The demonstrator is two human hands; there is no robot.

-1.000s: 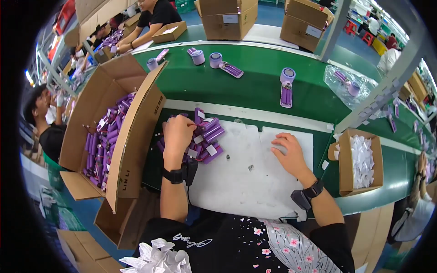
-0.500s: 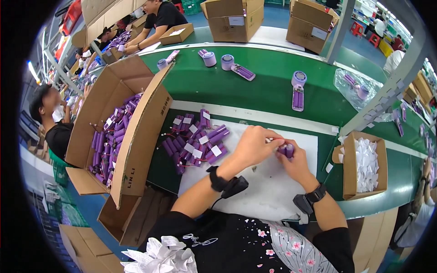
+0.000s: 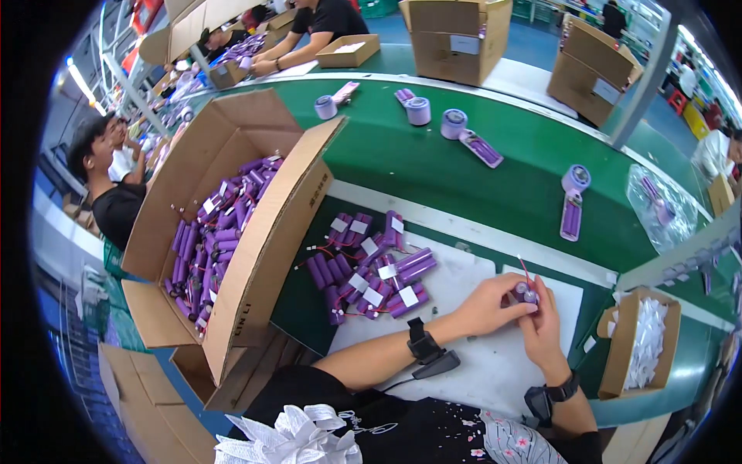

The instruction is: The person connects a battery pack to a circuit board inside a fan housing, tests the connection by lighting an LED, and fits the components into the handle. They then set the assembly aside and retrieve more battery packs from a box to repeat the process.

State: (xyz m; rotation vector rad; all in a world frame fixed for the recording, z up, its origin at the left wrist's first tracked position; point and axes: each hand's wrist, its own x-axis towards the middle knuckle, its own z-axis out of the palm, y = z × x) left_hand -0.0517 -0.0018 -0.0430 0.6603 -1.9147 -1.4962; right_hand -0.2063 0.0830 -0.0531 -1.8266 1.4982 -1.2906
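My left hand (image 3: 493, 306) and my right hand (image 3: 546, 329) are both closed on one small purple battery pack (image 3: 527, 293). Its round cell ends face up, and a thin red wire sticks up from it. Fingers hide most of its sides. Below the hands lies a white work mat (image 3: 495, 363). To the left, a loose pile of purple battery packs (image 3: 371, 267) with white labels and red wires rests partly on the mat.
A tilted cardboard box (image 3: 267, 255) full of purple battery packs stands at left. At right, a small carton (image 3: 618, 363) holds white paper slips. Across the green conveyor (image 3: 525, 178) lie several round lilac parts joined to purple packs. Co-workers sit beyond.
My view has swung, so the scene sits further right and lower. The battery pack now has its cell ends upward, with its red wire pointing up. Both hands still hold it.
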